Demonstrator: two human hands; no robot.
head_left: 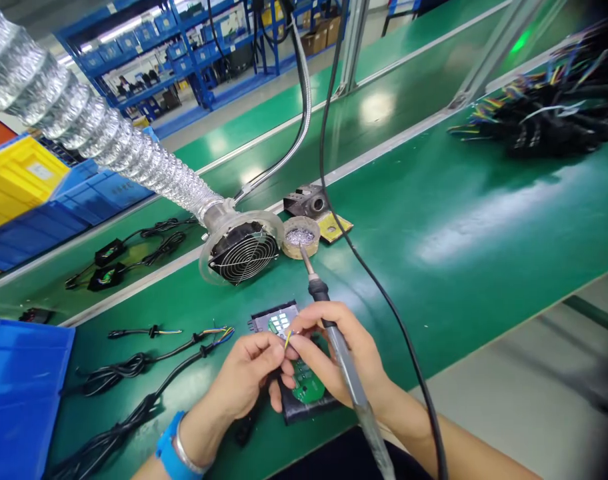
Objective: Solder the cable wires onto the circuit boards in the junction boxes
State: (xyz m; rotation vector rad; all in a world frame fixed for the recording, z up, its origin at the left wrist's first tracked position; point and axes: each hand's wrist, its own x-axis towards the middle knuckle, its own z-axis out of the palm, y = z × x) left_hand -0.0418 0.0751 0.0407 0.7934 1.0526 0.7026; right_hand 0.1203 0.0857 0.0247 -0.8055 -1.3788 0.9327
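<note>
1. Lower left: we tag a big blue plastic bin (19, 387), probably set there for reach.
2. Left of centre: black cables with coloured wire ends (139, 363), ends pointing toward the hands, likely so they're handy.
3. Upper left to centre: silver ribbed foil duct (109, 133) ending in a round black fan with a wire grille (247, 257); faces the work, we guess to draw off fumes.
4. Bottom centre: left hand (249, 370), fingers curled, thumb and forefinger pinched on a thin yellow-and-green wire (287, 340), seemingly to steady its end.
5. Just below the wire: green circuit board (309, 390) on a flat black rectangular holder (297, 413), presumably to keep it level; partly hidden by fingers.
6. Centre: round cream pot of shiny metallic bits (301, 233); iron's tip overlaps it, contact we can't tell.
7. Right of centre: right hand (344, 347), fingers bent around a grey-handled soldering iron (347, 373), thumb and forefinger meeting at the wire; this grip likely spares putting the iron down.
</note>
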